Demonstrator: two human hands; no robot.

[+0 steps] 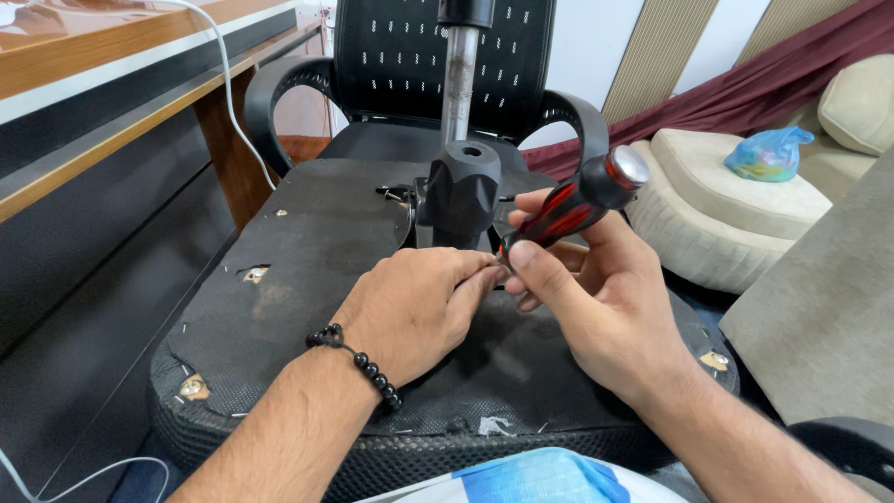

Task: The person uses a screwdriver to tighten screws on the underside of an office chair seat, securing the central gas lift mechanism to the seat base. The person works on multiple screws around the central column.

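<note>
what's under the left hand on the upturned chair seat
Only the black underside of the seat shows around the left hand. Whatever its fingertips touch beside the screwdriver tip is covered.

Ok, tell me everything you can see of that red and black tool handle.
The tool handle is glossy red with black stripes, plastic by the look, ending in a black collar and a round silver cap at its upper right end. It tilts, cap up and right, working end down and left toward the black mechanism on the upturned chair seat. The right hand grips it; the left hand meets its lower end, hiding the shaft.
</note>
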